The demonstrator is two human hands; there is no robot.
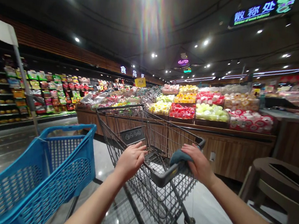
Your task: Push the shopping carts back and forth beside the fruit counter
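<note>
A grey wire shopping cart (148, 126) stands in front of me in a supermarket aisle. My left hand (131, 159) rests on the near left rim of the cart by the handle, fingers curled over the wire. My right hand (199, 164) presses a dark teal cloth (179, 156) onto the right end of the cart's grey handle bar (162, 177), fingers closed over the cloth.
A blue plastic cart (37, 182) stands close on the left. Wooden display counters (228, 148) with packed fruit and sweets run across ahead. Shelves of packaged goods (34, 89) line the left wall. A brown stool (280, 190) sits at the right.
</note>
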